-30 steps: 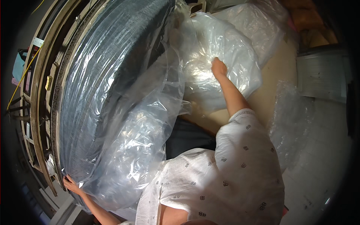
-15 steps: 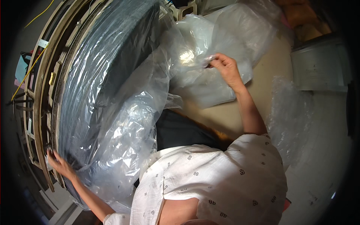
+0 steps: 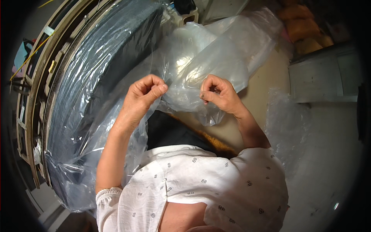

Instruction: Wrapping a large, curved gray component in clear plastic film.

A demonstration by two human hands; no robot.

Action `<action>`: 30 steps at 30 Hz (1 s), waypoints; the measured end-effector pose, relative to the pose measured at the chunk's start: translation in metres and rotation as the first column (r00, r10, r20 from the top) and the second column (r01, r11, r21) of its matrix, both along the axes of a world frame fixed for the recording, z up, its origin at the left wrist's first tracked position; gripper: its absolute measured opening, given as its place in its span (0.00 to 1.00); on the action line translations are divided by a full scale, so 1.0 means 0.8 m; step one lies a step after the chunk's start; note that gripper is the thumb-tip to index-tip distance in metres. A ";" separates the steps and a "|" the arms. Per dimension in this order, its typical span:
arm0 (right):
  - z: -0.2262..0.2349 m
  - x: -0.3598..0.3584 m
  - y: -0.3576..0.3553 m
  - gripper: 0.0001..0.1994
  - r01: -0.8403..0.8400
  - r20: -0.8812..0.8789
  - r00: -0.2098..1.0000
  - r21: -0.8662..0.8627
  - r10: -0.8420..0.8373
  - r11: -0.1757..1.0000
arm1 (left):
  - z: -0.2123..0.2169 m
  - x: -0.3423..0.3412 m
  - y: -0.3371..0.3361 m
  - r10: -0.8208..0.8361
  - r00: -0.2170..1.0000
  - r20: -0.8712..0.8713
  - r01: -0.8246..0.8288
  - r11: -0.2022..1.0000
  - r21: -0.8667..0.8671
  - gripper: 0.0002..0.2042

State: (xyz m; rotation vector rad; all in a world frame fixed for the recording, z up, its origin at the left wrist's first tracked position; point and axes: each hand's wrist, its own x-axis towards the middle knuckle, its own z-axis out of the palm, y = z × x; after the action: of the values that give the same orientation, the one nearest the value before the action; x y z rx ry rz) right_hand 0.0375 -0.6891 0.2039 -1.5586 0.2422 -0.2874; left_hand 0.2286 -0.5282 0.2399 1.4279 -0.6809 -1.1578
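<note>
A clear plastic bag [image 3: 201, 73] hangs bunched in front of the person's chest, held up between both hands above the pale floor [image 3: 270, 100]. Its film billows upward and to the right, crumpled and glossy with light; whether anything sits inside it cannot be told, since only folds and glare show through.

The left hand [image 3: 143, 94] is curled into a loose fist, fingers [image 3: 156, 89] together and pinched on the bag's edge. The right hand [image 3: 216, 94] sits just beside it, fingers [image 3: 208, 96] likewise closed and clamped on the same film, so the 2 hands grip the plastic near each other with a short stretch of bag between them.

To the left, a large dark foam slab [image 3: 108, 62] stands on edge, wrapped in more clear plastic sheeting [image 3: 77, 154] that wrinkles down toward the lower left. Beyond it, curved wooden frames [image 3: 31, 112] run along the left edge of the view.

On the floor to the right lies another patch of crumpled clear film [image 3: 288, 127], near a grey metal box [image 3: 324, 77]. At the top right, orange sacks [image 3: 301, 27] are piled together. The person wears a white patterned shirt [image 3: 208, 189].
</note>
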 end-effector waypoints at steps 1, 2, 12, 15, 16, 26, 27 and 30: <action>0.002 -0.005 0.001 0.05 -0.017 -0.028 0.999 -0.027 0.016 0.999 | -0.004 0.003 -0.001 0.002 0.997 0.080 -0.005 0.999 0.038 0.06; 0.007 -0.007 0.001 0.05 -0.036 -0.038 0.999 -0.014 0.036 0.999 | -0.012 0.005 -0.007 -0.002 0.981 0.192 0.016 0.997 -0.076 0.08; 0.021 -0.005 -0.003 0.05 0.099 0.105 0.990 -0.058 -0.092 0.993 | -0.004 -0.008 -0.019 -0.150 0.970 -0.189 0.173 0.978 0.115 0.13; 0.013 -0.011 -0.003 0.06 0.117 0.082 0.991 -0.133 -0.106 0.984 | -0.005 0.014 -0.008 -0.050 0.984 -0.173 0.045 0.998 -0.035 0.08; 0.012 -0.012 -0.004 0.06 0.123 0.078 0.991 -0.164 -0.112 0.979 | -0.005 0.020 -0.005 -0.044 0.984 -0.175 0.039 0.999 -0.034 0.08; 0.083 0.032 0.029 0.05 -0.316 -0.145 0.948 -0.534 0.284 0.784 | 0.056 0.063 0.009 0.354 0.866 0.353 -0.262 0.923 -0.283 0.08; 0.101 0.051 0.025 0.05 -0.035 -0.054 0.999 -0.523 0.008 0.852 | 0.073 0.049 0.006 0.359 0.866 0.350 -0.263 0.920 -0.292 0.08; 0.107 0.131 0.020 0.04 0.588 0.579 0.795 -0.661 -0.183 0.465 | 0.081 0.039 0.009 0.347 0.730 0.588 0.005 0.858 -0.513 0.10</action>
State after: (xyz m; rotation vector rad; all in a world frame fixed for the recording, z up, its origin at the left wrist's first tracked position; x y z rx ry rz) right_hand 0.1424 -0.6727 0.2896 -2.3052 0.1097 -1.2877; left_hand 0.2596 -0.5214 0.3049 1.4069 -1.2092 -0.2330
